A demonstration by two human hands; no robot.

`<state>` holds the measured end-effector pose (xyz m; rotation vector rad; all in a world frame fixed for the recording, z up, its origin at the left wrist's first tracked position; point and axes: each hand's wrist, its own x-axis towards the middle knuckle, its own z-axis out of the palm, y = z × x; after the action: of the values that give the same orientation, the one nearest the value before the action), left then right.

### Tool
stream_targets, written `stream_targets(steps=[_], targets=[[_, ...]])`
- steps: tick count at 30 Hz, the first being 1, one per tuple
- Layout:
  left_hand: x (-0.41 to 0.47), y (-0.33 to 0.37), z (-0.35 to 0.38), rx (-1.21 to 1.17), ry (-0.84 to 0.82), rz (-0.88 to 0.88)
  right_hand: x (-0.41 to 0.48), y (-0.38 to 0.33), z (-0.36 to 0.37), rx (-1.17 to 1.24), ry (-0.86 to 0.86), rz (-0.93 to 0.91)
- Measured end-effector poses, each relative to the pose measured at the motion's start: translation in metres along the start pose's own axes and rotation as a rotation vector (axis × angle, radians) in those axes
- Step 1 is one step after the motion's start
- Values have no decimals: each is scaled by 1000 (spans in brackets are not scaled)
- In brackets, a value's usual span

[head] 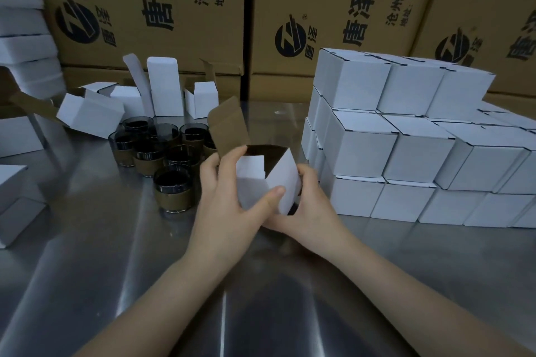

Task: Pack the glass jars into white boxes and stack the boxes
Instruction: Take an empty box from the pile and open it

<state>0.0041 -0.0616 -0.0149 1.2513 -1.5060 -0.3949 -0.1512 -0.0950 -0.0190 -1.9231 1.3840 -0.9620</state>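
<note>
Both hands hold one small white box [282, 182] above the steel table, its brown-lined lid flap standing open at the top. My left hand [229, 200] grips its left side, thumb across the front. My right hand [307, 206] holds its right and lower side. The inside of the box is dark and I cannot tell what is in it. Several dark glass jars [171, 185] with brown bands stand just left of the hands. A stack of closed white boxes [406, 142] rises on the right, three layers high.
Open white boxes [162, 90] stand and lie behind the jars. More white boxes are piled at the left edge [26, 46]. Large printed brown cartons [319, 9] form a wall at the back. The steel table [261, 298] stretches toward me.
</note>
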Motion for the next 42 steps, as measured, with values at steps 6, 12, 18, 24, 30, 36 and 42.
stream_targets(steps=[6, 12, 18, 24, 30, 36, 42], targets=[[8, -5, -12, -17, 18, -30, -2, -6, -5, -10, 6, -95], [7, -6, -15, -16, -151, 33, -1, -11, -13, 255, 226, -159], [5, -1, -11, -45, -252, 93, 3, -11, -11, 143, 344, -214], [6, -4, -11, -49, -269, 87, 6, -10, -11, 127, 392, -215], [9, -13, -11, -131, -276, 80, 8, -9, -14, 195, 387, -204], [12, -22, -11, -156, -285, 41, 7, -10, -18, 127, 370, -255], [13, -25, -10, -206, -286, 70, 9, -9, -19, 177, 373, -205]])
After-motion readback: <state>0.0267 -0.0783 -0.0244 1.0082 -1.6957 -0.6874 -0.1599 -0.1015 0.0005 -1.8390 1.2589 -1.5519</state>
